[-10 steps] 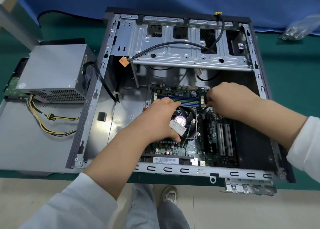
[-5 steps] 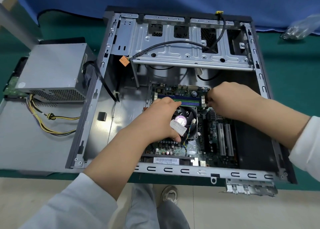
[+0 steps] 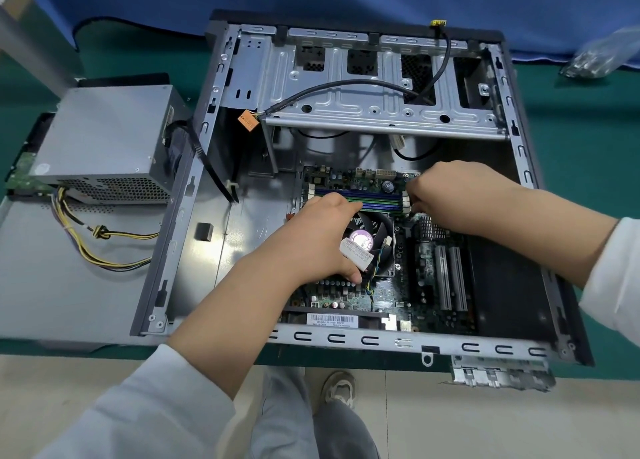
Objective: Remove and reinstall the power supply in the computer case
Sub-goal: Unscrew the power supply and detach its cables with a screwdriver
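Computer case [image 3: 194, 223]: lying open on its side on the green table [image 3: 588, 139], motherboard facing up. All places below are given relative to this case.

Power supply [image 3: 104, 136]: sitting outside the case, just beside its left wall, resting on the grey side panel [image 3: 62, 285]. Yellow and black wires [image 3: 100, 240] are trailing from its near face across that panel toward the case; a black cable [image 3: 207, 160] is running over the left wall into the case.

Left hand [image 3: 311, 243]: reaching inside the case over the fan [image 3: 377, 233], fingers curled, with a white connector [image 3: 356, 252] showing at the thumb side and apparently pinched there. Fingertips are lying at the memory slots [image 3: 363, 195].

Right hand [image 3: 446, 195]: inside the case at the right end of the memory slots, fingers curling down onto the motherboard [image 3: 426, 285]; whether it is holding anything cannot be told.

Drive cage [image 3: 374, 87]: spanning the far half of the case, a black cable with an orange plug [image 3: 247, 120] draped across it.

Metal bracket [image 3: 502, 372]: lying outside the near right corner of the case.

Plastic bag [image 3: 602, 56]: on the table beyond the far right corner of the case.
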A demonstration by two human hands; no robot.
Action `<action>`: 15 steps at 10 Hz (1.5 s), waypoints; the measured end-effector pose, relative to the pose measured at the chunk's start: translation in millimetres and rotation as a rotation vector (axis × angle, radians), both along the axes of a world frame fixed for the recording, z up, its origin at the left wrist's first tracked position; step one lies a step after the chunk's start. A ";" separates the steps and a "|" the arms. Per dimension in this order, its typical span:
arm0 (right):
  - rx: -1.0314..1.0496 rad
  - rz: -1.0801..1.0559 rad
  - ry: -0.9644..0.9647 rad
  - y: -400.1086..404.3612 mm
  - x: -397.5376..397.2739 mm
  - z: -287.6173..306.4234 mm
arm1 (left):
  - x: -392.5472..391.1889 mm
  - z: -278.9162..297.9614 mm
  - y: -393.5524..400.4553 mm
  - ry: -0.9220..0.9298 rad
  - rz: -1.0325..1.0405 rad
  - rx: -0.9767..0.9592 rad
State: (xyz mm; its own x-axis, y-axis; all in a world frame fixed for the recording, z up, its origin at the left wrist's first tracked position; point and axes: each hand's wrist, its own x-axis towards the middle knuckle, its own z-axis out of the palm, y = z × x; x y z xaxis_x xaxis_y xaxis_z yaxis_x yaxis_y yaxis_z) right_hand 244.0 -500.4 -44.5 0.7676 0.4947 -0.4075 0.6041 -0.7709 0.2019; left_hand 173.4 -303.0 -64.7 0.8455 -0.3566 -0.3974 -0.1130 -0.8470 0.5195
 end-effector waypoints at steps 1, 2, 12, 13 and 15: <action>-0.026 0.036 -0.009 1.0 -1.4 -0.1 | 0.1 0.1 -0.1 0.003 0.001 0.000; -0.017 0.021 -0.016 0.8 -1.6 0.1 | 0.4 0.0 -0.1 0.003 0.002 0.000; -0.039 -0.183 0.042 2.3 3.6 1.9 | 0.7 0.3 -0.4 0.005 0.001 0.003; -0.063 -0.209 0.069 3.2 5.2 3.1 | 0.7 0.6 -0.4 0.007 0.000 0.000; -0.050 -0.134 0.075 2.0 8.8 5.9 | 0.9 0.4 0.0 0.013 0.004 -0.006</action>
State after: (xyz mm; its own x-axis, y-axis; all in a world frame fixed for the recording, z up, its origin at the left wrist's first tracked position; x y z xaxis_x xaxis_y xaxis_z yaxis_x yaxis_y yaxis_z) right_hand 252.8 -498.3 -38.6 0.7919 0.3674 -0.4877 0.5113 -0.8356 0.2007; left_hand 174.3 -303.0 -64.3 0.8416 -0.3553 -0.4067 -0.1024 -0.8444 0.5259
